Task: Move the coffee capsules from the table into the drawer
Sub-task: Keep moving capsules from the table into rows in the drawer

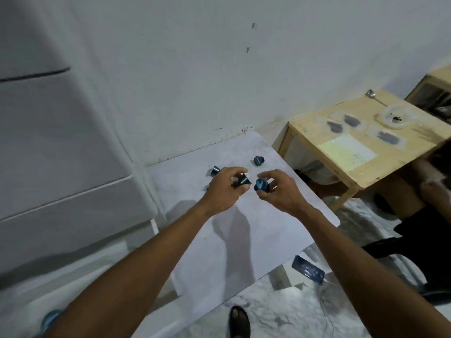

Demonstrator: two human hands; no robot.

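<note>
This is the picking-up step. The left hand [225, 190] pinches a dark capsule [244, 181] in curled fingers [234, 170]; the right hand [281, 192] grips a blue capsule [261, 185]. Other capsules [258, 160] lie on the tabletop [275, 152]. Next, carry both to the white drawers [61, 142], which look closed.

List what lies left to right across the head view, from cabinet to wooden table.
white cabinet → leftmost loose capsule → dark capsule in the left hand → blue capsule in the right hand → wooden table
</note>
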